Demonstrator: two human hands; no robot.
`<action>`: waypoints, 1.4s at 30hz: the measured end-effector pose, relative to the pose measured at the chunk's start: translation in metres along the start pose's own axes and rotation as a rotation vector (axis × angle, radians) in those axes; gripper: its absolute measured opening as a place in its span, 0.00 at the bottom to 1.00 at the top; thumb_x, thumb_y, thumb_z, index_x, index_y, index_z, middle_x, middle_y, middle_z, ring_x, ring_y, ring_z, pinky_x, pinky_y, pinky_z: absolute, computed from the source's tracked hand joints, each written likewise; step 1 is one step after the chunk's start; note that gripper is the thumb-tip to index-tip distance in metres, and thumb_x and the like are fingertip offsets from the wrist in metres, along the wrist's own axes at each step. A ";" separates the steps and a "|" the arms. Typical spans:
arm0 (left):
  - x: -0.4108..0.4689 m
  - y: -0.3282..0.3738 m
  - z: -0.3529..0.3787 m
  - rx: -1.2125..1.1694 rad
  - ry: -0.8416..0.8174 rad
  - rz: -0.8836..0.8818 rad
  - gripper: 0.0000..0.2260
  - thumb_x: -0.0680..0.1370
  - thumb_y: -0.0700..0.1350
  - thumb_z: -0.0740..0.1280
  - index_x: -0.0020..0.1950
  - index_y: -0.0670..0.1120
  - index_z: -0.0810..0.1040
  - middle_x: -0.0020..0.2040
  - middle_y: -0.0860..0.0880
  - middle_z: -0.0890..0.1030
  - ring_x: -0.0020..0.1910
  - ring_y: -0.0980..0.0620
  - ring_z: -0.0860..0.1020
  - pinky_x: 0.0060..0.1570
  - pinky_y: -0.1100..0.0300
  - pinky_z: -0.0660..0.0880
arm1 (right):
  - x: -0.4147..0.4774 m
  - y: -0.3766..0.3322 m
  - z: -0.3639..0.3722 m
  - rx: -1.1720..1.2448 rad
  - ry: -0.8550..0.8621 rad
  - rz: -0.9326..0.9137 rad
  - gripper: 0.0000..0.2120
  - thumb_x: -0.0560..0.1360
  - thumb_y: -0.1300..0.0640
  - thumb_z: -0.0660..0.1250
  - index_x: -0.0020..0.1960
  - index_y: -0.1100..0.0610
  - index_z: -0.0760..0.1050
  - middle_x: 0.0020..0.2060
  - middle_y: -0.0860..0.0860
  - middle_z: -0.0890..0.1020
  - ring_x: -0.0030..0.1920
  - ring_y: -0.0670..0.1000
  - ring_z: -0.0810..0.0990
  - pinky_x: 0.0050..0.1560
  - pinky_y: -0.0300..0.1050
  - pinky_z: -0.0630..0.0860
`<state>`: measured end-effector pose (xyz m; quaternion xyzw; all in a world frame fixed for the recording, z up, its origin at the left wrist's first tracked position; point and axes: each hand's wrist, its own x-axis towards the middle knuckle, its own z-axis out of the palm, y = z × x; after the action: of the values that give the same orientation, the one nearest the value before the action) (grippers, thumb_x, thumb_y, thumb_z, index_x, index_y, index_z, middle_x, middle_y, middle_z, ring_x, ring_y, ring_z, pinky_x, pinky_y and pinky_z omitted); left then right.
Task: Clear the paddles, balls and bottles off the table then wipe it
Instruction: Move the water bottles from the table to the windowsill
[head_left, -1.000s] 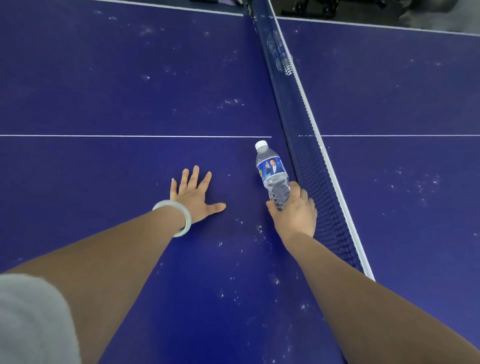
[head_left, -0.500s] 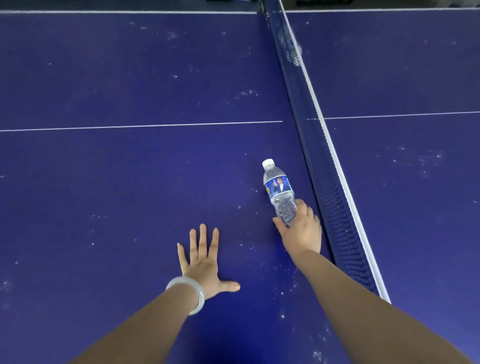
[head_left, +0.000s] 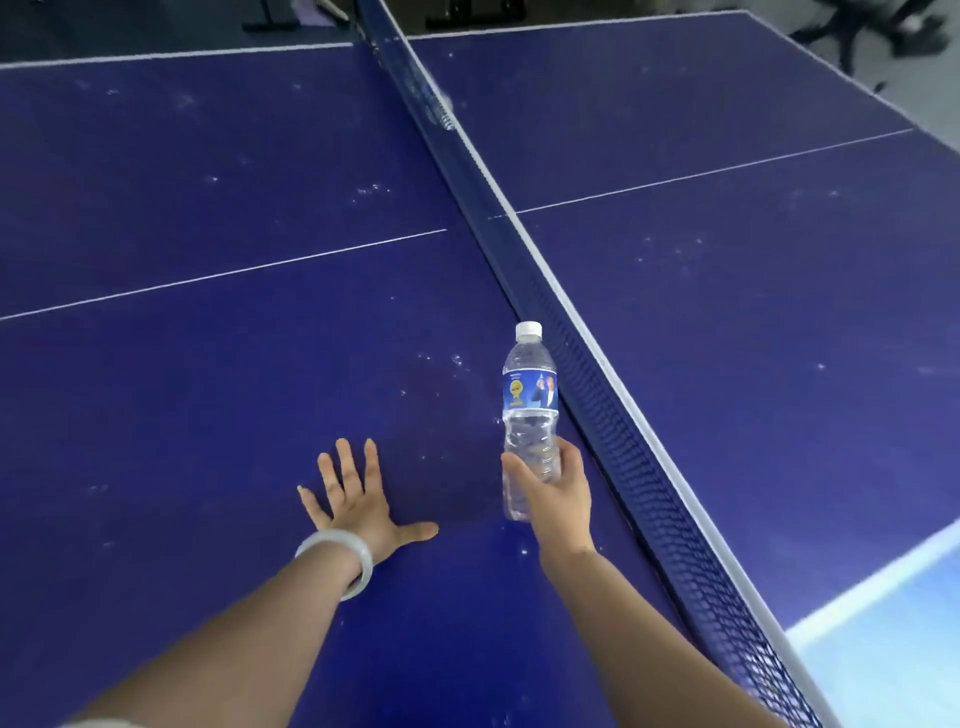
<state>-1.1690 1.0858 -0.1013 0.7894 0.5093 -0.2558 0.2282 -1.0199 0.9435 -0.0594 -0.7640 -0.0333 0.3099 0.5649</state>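
I see the left hand (head_left: 358, 506) flat on the blue table (head_left: 208, 395) with its fingers spread and a pale bracelet (head_left: 340, 564) on the wrist. Further right, the right hand (head_left: 560, 501) grips the lower part of a clear, capped bottle (head_left: 530, 400), just beside the net (head_left: 613, 415). How much liquid is inside, I cannot tell.

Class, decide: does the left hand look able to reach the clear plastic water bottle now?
Probably yes: only bare blue tabletop lies between the left hand and the clear plastic water bottle, which the right hand grips.
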 end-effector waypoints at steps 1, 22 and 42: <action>-0.001 0.000 -0.001 -0.001 0.006 0.006 0.63 0.63 0.77 0.65 0.73 0.51 0.22 0.71 0.45 0.19 0.72 0.40 0.23 0.71 0.34 0.34 | -0.010 0.001 -0.003 0.070 0.021 0.020 0.19 0.71 0.51 0.76 0.58 0.45 0.73 0.47 0.45 0.83 0.47 0.47 0.83 0.48 0.47 0.80; -0.165 0.098 0.061 0.108 0.106 0.655 0.19 0.80 0.55 0.65 0.68 0.49 0.71 0.67 0.49 0.72 0.65 0.48 0.71 0.64 0.52 0.67 | -0.238 0.063 -0.147 0.351 0.403 -0.010 0.17 0.69 0.57 0.77 0.54 0.54 0.74 0.44 0.53 0.84 0.40 0.49 0.83 0.40 0.44 0.77; -0.570 0.126 0.364 0.435 -0.398 1.403 0.11 0.78 0.46 0.69 0.58 0.43 0.79 0.57 0.46 0.82 0.56 0.46 0.79 0.53 0.60 0.72 | -0.646 0.277 -0.326 0.603 1.210 0.070 0.22 0.66 0.57 0.79 0.56 0.46 0.75 0.50 0.47 0.84 0.50 0.49 0.83 0.54 0.47 0.80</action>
<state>-1.3153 0.4206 -0.0046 0.8942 -0.2246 -0.2831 0.2642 -1.4568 0.3102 0.0333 -0.6126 0.4016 -0.1585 0.6621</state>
